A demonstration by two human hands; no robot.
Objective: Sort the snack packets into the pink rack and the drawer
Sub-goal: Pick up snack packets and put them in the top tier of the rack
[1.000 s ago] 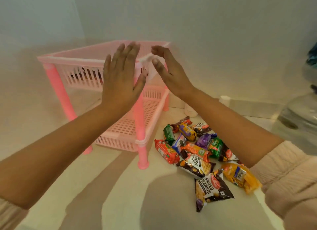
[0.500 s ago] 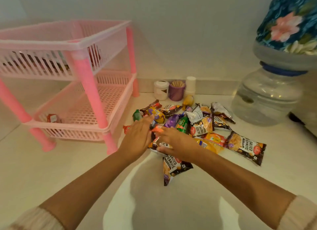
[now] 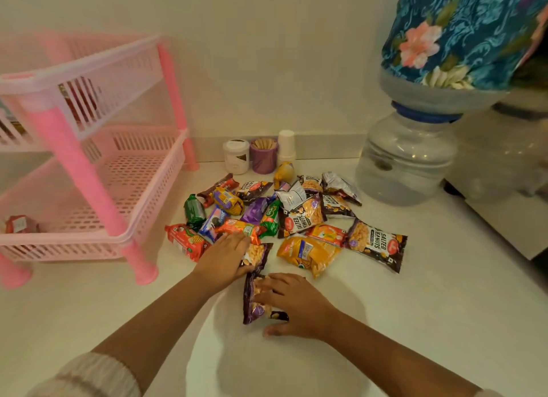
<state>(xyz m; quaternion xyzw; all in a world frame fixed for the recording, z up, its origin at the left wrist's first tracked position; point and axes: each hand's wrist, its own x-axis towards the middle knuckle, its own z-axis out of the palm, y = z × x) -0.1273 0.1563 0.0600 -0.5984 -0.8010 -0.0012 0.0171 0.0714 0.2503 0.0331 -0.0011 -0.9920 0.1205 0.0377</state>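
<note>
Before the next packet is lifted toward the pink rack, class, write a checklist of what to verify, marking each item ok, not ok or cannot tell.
1. Right hand on the nearest dark peanut packet: ok, fingers lie over it.
2. Left hand on a packet: ok, resting on the second dark peanut packet.
3. Firm grip on either packet: cannot tell.
4. Lower shelf of the pink plastic rack has room: ok.
5. Drawer in sight: not ok, none visible.
6. Path to rack clear of the water bottle: ok, it stands on the opposite side.

Plain pale wall (image 3: 267,55), white countertop (image 3: 444,293)
</note>
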